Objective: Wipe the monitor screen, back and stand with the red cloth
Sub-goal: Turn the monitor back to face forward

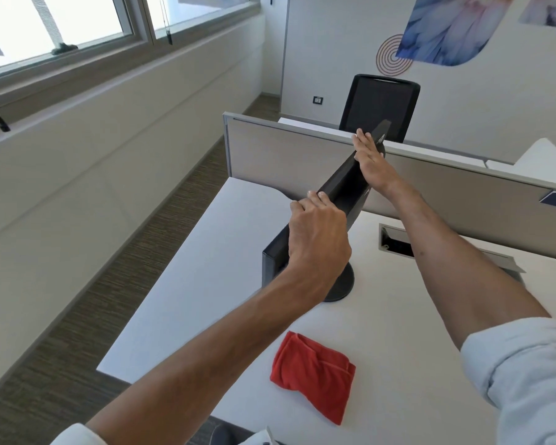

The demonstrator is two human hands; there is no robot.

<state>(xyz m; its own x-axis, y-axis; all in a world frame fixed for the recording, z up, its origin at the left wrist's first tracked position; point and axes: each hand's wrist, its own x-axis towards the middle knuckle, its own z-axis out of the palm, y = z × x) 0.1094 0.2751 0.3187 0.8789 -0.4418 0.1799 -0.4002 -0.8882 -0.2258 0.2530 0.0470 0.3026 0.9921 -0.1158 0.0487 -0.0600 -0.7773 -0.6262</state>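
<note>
While both hands are on the monitor (341, 187), cloth (312, 377): lying folded on the desk (206, 268) near the front edge, in nobody's grasp.
Left hand (318, 236): fingers curled over the monitor's top edge, gripping.
Right hand (369, 159): flat, fingers straight, pressing the far end.
Progress: looks unstarted; screen, back, stand (344, 284) all left.
Room: partition (286, 149) close behind, desk edge left, cable hatch (395, 242) right; most swing room on the near side.

Thin black flat-panel monitor (341, 191) on a white table (225, 252), seen from above. The left hand (316, 239) grips its near top edge; the right hand (371, 162) lies flat on the far end. A folded red cloth (313, 375) lies nearer, apart.
</note>
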